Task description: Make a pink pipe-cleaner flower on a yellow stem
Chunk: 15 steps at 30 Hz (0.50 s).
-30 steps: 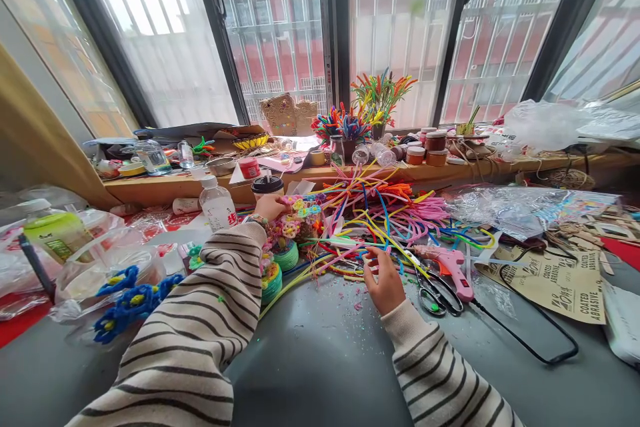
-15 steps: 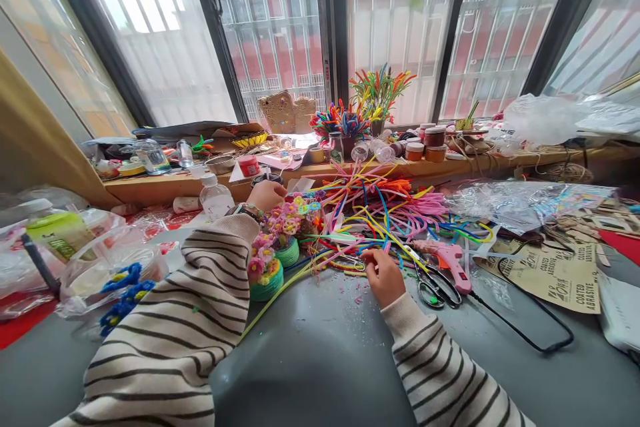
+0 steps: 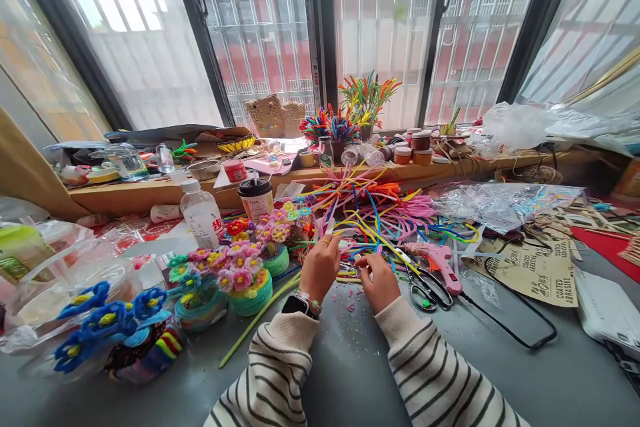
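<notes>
My left hand (image 3: 321, 268), with a dark watch on its wrist, is over the near edge of a heap of coloured pipe cleaners (image 3: 400, 210). Its fingers are curled away from me, and what they hold, if anything, is hidden. Just to its right, my right hand (image 3: 379, 282) has thumb and fingers drawn together in a pinch; I cannot make out anything in it. Scissors (image 3: 425, 290) and a pink glue gun (image 3: 443, 263) lie to the right of my hands. Pink pipe-cleaner flowers (image 3: 240, 267) in a green-wrapped pot stand on the left.
A clear bottle (image 3: 200, 217) and a lidded cup (image 3: 256, 199) stand behind the flower pots. Blue pipe-cleaner flowers (image 3: 107, 317) are at the near left. Sandpaper sheets (image 3: 540, 273) and a white device (image 3: 607, 307) lie right. Jars and plants line the window sill (image 3: 290, 180).
My left hand has come back from behind the flower pots, down and to the right, beside my right hand. The cup and more flower pots now show. My right hand stays about where it was.
</notes>
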Motion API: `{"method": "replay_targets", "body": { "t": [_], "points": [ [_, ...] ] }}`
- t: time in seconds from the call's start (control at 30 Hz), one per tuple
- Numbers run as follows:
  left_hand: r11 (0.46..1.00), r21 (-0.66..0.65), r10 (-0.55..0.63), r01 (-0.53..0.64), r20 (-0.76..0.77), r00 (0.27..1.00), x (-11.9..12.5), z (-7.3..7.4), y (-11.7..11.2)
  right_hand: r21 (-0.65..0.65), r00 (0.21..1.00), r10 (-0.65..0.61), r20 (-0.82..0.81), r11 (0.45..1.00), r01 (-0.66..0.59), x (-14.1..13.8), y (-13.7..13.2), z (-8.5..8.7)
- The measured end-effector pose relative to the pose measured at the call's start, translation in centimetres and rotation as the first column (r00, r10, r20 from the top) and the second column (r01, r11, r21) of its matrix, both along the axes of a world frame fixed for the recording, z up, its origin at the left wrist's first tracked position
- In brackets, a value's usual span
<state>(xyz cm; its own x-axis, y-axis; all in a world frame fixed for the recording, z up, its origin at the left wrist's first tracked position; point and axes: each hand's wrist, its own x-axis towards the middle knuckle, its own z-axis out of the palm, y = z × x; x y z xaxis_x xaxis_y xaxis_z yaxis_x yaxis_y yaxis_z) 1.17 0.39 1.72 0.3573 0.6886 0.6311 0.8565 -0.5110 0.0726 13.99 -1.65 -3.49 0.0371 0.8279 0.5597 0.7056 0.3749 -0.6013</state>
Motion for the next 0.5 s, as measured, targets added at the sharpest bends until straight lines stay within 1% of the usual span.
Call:
{"method": "replay_targets", "body": {
  "t": [0.07, 0.17, 0.2, 0.23, 0.27, 0.33, 0.4, 0.5],
  "points": [
    [1.0, -0.026, -0.014, 0.014, 0.012, 1.0, -0.7, -1.1, 0.7, 0.013, 0.999, -0.037, 0.004, 0.999, 0.037, 0.5, 0.1, 0.6],
    [1.0, -0.023, 0.011, -0.01, 0.048, 0.999, -1.5, -1.5, 1.4, 0.004, 0.983, -0.176, 0.06, 0.984, 0.176, 2.2, 1.2, 2.4],
    [1.0, -0.025, 0.02, -0.018, 0.056, 0.998, -1.6, -1.4, 1.5, -0.021, 0.966, -0.228, 0.122, 0.972, 0.232, 3.0, 1.9, 3.2],
    [0.999, -0.032, 0.022, -0.02, 0.061, 0.998, -1.6, -1.4, 1.6, -0.068, 0.934, -0.276, 0.226, 0.952, 0.298, 3.9, 2.7, 4.0],
    [0.999, -0.039, 0.018, -0.015, 0.065, 0.998, -1.6, -1.3, 1.6, -0.131, 0.883, -0.296, 0.364, 0.923, 0.363, 4.9, 3.7, 4.8],
    [0.999, -0.055, 0.002, 0.002, 0.069, 0.998, -1.5, -1.3, 1.6, -0.175, 0.843, -0.308, 0.441, 0.892, 0.417, 7.0, 6.0, 6.0],
    [0.998, -0.065, -0.004, 0.009, 0.075, 0.997, -1.4, -1.5, 1.6, -0.22, 0.806, -0.292, 0.515, 0.864, 0.453, 8.9, 8.1, 6.8],
    [0.998, -0.065, 0.007, -0.002, 0.077, 0.997, -1.5, -1.8, 1.7, -0.283, 0.746, -0.221, 0.628, 0.828, 0.484, 11.1, 10.4, 6.7]
  ]
}}
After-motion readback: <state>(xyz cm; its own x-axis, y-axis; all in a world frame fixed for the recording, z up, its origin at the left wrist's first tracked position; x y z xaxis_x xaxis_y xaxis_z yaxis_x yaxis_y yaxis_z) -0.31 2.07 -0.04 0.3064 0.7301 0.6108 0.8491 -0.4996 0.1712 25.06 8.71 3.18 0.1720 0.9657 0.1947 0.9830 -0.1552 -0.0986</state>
